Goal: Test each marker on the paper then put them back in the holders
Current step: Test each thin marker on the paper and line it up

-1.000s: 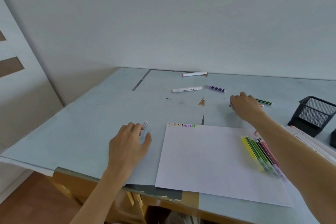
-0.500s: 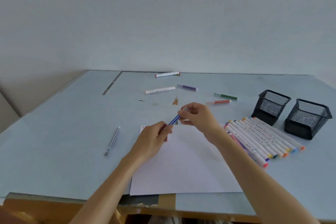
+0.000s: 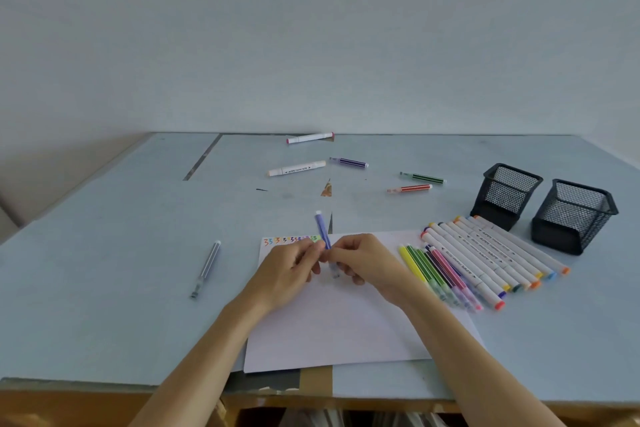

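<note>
Over the far edge of the paper (image 3: pixel 346 315), near the middle of the tabletop (image 3: pixel 104 236), I had both hands closed on one blue marker (image 3: pixel 323 230). My left hand (image 3: pixel 289 270) pinched its barrel with thumb and fingertips, and my right hand (image 3: pixel 369 262) gripped the lower, paler end just beside it, so the marker stood tilted with its white-tipped end pointing away from me, toward the far edge. I could not tell whether the cap was on or already loose. A row of small coloured test marks (image 3: pixel 289 240) ran along the paper's far left corner, partly hidden behind my fingers. To the right of the paper lay a fan of thin coloured markers (image 3: pixel 436 274), side by side and touching, and just beyond them a row of thicker white markers (image 3: pixel 485 253) with coloured ends. Two black mesh holders (image 3: pixel 505 194) (image 3: pixel 573 215) stood near the tabletop's right edge, close beside each other, past the white markers. Toward the far edge several markers lay scattered and well apart: a white one with red ends (image 3: pixel 309 138) close to the wall, another white one (image 3: pixel 296 168), a purple one (image 3: pixel 349 162), a green one (image 3: pixel 423 177) and a red one (image 3: pixel 410 188). A grey marker (image 3: pixel 206 269) lay alone on the left part of the tabletop, well apart from the paper.
</note>
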